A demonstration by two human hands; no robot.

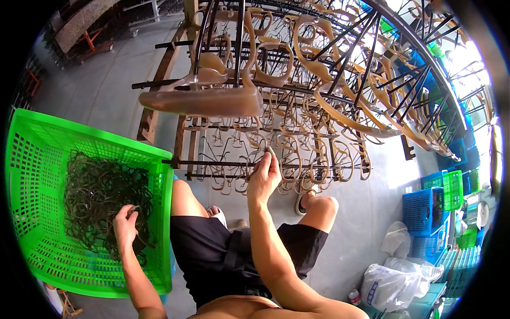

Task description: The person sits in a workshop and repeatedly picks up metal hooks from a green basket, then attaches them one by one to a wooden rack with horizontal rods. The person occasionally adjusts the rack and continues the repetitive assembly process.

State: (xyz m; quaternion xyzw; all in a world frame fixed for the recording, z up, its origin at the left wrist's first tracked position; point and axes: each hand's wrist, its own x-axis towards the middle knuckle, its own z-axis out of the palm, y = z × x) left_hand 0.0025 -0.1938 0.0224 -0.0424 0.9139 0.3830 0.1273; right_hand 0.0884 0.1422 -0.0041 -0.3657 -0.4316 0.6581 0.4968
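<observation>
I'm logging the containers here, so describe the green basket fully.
The green basket is bright, looks like plastic, and is open-topped, with a smooth rim and rows of slots through its walls. It sits upright at the person's left, near the left knee. A tangled heap of dark, curved pieces lies inside, and the left hand reaches in over it.

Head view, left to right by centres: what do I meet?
Green basket → left hand → right hand → right knee → white plastic bag → bright green crate at the far right.
</observation>
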